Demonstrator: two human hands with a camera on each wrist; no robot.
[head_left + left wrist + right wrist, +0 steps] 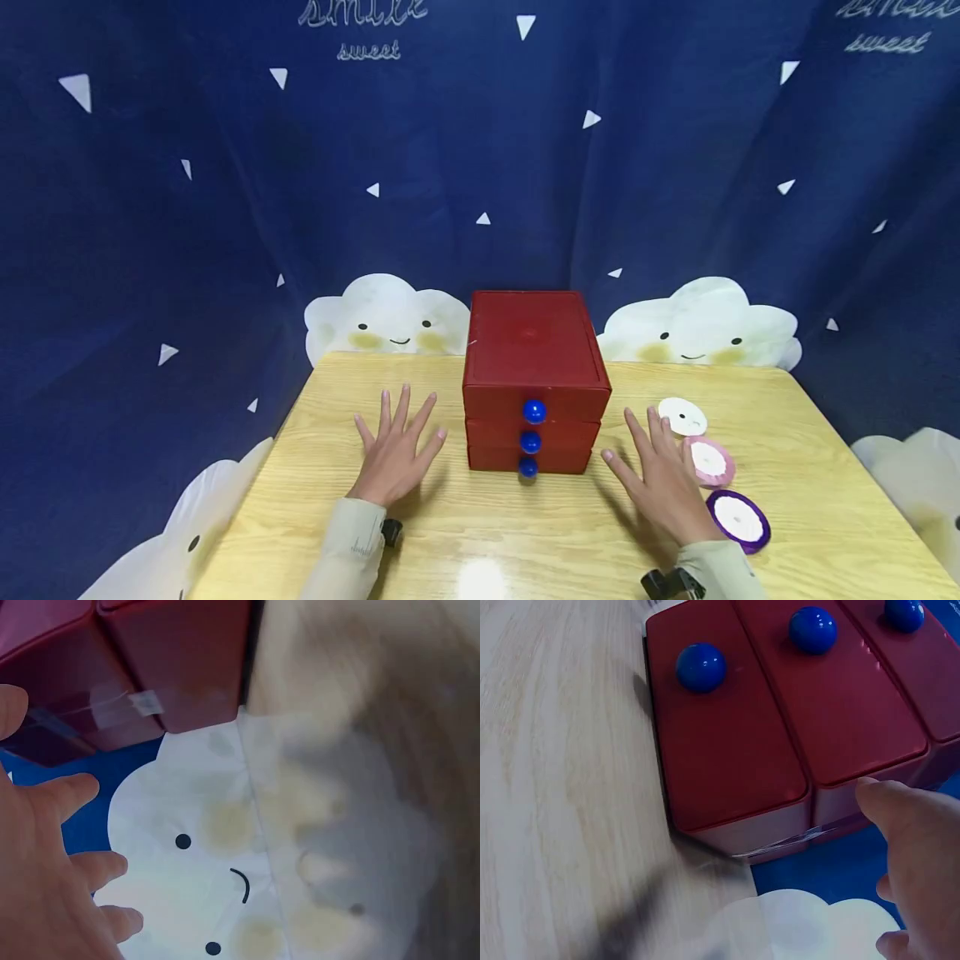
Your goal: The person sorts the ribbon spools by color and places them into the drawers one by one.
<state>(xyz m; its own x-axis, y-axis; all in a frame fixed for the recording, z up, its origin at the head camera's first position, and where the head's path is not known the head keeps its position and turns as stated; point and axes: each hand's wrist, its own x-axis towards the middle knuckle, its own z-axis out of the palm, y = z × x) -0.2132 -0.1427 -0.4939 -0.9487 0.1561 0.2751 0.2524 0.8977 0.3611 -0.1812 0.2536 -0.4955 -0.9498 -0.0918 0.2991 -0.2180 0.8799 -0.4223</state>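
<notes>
A red three-drawer box (pixel 536 342) stands at the back middle of the table, its drawers closed, each with a round blue knob (pixel 535 411) on its front. Left of it hovers my left hand (pixel 395 458), palm down with fingers spread. To the right of the box my right hand (pixel 663 483) is held the same way, fingers straight and nothing in them. Beside that hand lie three ribbon rolls: a white one (pixel 683 417), a pink one (pixel 729 471) partly overlapped by the fingers, and a purple one (pixel 763 533) by the wrist.
The wooden table (pixel 277 517) runs back to a dark blue curtain (pixel 420 150) printed with white triangles and smiling clouds. In the right wrist view, the box's blue knobs (pixel 700 667) stick out from the drawer fronts.
</notes>
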